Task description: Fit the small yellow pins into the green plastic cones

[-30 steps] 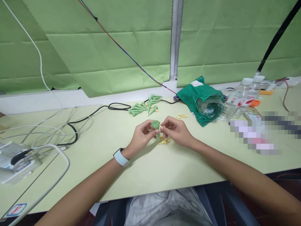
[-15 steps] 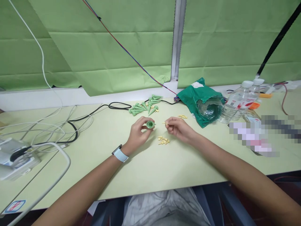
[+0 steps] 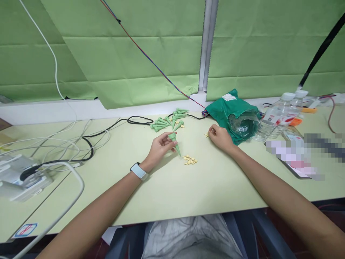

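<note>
left hand [image 3: 161, 149] grips green spike [image 3: 174, 143]; right hand [image 3: 220, 139], moved rightward, pinches yellow peg [image 3: 206, 135] (beside bag [image 3: 223, 117])

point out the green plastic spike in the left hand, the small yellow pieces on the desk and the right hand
green plastic spike [image 3: 176, 148], head view, on the lower half of the cone
small yellow pieces [image 3: 190, 160], head view, on the middle of the pile
right hand [image 3: 221, 138], head view, on the back of the hand

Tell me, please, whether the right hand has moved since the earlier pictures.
Yes: the right hand has moved away from the yellow pieces, toward the green bag.
</note>
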A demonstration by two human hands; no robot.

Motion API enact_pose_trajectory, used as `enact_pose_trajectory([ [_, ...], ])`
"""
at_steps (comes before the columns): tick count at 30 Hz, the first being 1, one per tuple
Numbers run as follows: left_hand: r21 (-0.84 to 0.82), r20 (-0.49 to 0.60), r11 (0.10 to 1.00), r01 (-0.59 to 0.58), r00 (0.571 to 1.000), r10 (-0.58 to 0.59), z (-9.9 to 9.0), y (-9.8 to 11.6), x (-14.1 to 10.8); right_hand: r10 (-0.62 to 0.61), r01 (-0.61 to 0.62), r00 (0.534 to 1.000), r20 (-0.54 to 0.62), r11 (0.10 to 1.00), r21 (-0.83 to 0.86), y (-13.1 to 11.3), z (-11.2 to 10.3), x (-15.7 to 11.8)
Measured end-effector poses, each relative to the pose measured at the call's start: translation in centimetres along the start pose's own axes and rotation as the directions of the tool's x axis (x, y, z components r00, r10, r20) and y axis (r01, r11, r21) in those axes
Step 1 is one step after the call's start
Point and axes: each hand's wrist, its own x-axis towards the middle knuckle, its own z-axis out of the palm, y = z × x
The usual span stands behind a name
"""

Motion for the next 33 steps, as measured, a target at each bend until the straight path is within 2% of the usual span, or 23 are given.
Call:
enact_pose_trajectory([
  [6, -0.094, -0.003, 0.995, 0.017, 1.000, -0.017, -0.3, -0.2, 0.2, 0.122, -0.121, 0.992, 0.003, 0.984, -0.130, 0.1, -0.1, 0.0],
  [10, -0.132, -0.005, 0.990, 0.040, 0.999, -0.041, -0.4, -0.6, 0.3, 0.127, -0.130, 0.991, -0.044, 0.988, -0.087, -0.4, -0.2, -0.1],
  [12, -0.130, -0.016, 0.991, 0.041, 0.999, -0.043, -0.4, -0.8, 0.3, 0.063, -0.062, 0.996, -0.061, 0.998, 0.025, -1.4, -0.3, -0.6],
  [14, -0.121, -0.011, 0.992, 0.043, 0.999, -0.044, -0.3, -0.9, 0.3, -0.033, 0.038, 0.999, -0.030, 0.976, 0.213, -2.9, -0.2, -1.4],
  [16, -0.111, 0.013, 0.992, 0.058, 0.998, -0.057, -0.1, -1.0, 0.2, -0.139, 0.106, 0.989, 0.052, 0.906, 0.411, -4.9, 0.1, -2.5],
  [18, -0.107, 0.037, 0.991, 0.074, 0.997, -0.071, 0.2, -1.0, 0.1, -0.249, 0.161, 0.962, 0.107, 0.843, 0.513, -6.8, 0.5, -3.5],
  [22, -0.109, 0.042, 0.991, 0.079, 0.996, -0.075, 0.6, -1.2, 0.0, -0.414, 0.319, 0.905, 0.095, 0.811, 0.490, -8.8, 1.1, -4.2],
  [26, -0.137, 0.034, 0.985, 0.108, 0.994, -0.104, 0.7, -1.9, 0.0, -0.471, 0.309, 0.858, 0.205, 0.792, 0.526, -8.3, 1.3, -3.4],
  [28, -0.160, 0.038, 0.979, 0.123, 0.992, -0.118, 0.7, -2.3, 0.1, -0.496, 0.328, 0.840, 0.220, 0.787, 0.522, -7.7, 1.4, -2.6],
  [30, -0.186, 0.032, 0.972, 0.142, 0.990, -0.138, 0.8, -2.5, 0.1, -0.505, 0.372, 0.843, 0.186, 0.796, 0.477, -7.1, 1.6, -1.2],
  [33, -0.225, -0.012, 0.956, 0.190, 0.980, -0.198, 0.9, -2.5, 0.1, -0.469, 0.402, 0.874, 0.130, 0.846, 0.351, -5.6, 2.6, 2.3],
])
